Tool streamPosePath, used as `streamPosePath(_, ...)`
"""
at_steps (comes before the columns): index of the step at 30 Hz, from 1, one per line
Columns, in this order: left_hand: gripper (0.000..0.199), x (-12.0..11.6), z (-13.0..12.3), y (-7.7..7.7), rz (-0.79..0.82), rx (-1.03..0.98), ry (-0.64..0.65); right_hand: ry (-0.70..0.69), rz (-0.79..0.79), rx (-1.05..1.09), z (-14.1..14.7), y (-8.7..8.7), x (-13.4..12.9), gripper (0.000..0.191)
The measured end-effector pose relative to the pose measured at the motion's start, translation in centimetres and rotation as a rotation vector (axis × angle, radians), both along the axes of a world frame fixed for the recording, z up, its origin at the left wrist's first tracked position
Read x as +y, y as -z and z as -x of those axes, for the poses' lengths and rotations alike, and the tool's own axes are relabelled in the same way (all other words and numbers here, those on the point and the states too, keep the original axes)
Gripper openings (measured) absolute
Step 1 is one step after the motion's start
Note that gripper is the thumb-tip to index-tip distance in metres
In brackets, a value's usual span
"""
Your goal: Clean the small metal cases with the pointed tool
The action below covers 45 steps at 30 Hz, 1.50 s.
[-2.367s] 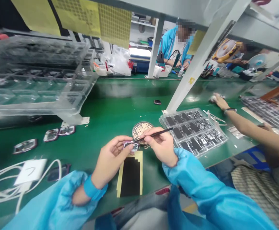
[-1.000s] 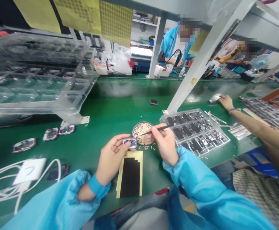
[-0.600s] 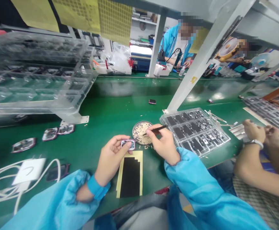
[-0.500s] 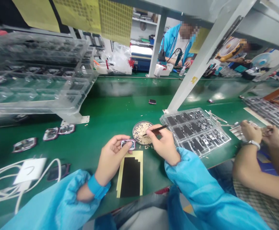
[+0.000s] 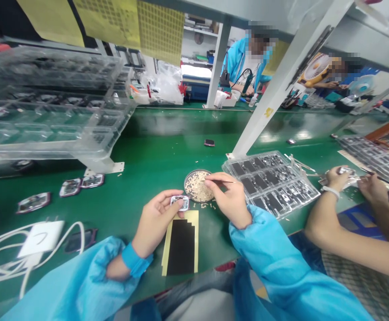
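My left hand [image 5: 157, 220] pinches a small rounded-square device part [image 5: 180, 203] with a pinkish rim, its open inner side facing up. Dark tweezers [image 5: 223, 180] are gripped in my right hand [image 5: 229, 198], their tip over a round dish [image 5: 197, 189] of tiny pale and dark pieces. The dish sits just beyond the part. Below my left hand, a black sheet on yellow backing [image 5: 181, 247] lies on the green table. Several tiny pale bits lie at the dish's near edge.
Clear trays of parts [image 5: 271, 183] lie right of my right hand, beneath a slanted metal post [image 5: 261, 107]. Stacked clear trays [image 5: 50, 129], a white charger with cable [image 5: 42, 238] and several device parts [image 5: 34, 203] are at left. A neighbour's hands [image 5: 337, 178] work at right.
The tweezers have swung flatter, and their tip has moved up within the dish. The part in my left hand is tilted slightly differently. The neighbour's arms have shifted left.
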<state>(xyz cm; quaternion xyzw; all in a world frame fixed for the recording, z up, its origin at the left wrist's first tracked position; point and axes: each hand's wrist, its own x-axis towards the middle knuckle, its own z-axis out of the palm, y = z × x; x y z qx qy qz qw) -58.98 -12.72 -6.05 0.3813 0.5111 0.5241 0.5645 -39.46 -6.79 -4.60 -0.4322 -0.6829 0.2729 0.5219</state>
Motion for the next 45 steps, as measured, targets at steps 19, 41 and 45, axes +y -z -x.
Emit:
streamPosePath(19, 0.041, -0.1, -0.1, -0.4, 0.010, -0.033, 0.010, -0.381, 0.051, 0.163, 0.4, 0.2, -1.0, 0.014)
streamPosePath(41, 0.038, -0.1, -0.1, -0.8, 0.225, -0.383, 0.091, -0.340, -0.239, 0.179, 0.5, 0.0, -1.1, 0.019)
streamPosePath(45, 0.039, -0.1, -0.2, -0.9, 0.223, -0.384, 0.106, -0.398, -0.284, 0.145, 0.7, -0.3, -1.1, 0.019)
